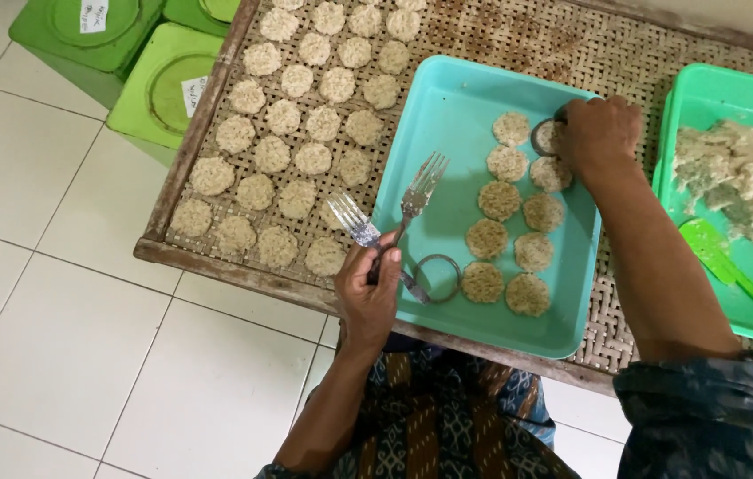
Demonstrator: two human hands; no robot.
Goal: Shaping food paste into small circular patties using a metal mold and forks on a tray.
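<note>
My left hand (370,293) grips two metal forks (394,217) by their handles, tines fanned upward over the near-left corner of a turquoise tray (447,115). A metal ring (437,277) lies on the tray beside that hand. My right hand (603,133) presses down on a second ring mould (545,137) at the tray's far side, over a rice disc. Several round flattened rice discs (509,226) lie in two columns on the tray.
A woven bamboo rack (500,35) with a wooden frame holds many rice discs (305,133) in rows at left. At the right stands a green tray (731,89) with a heap of rice mass (736,177) and a green spatula (727,266). Green lidded bins (168,89) stand on the tiled floor.
</note>
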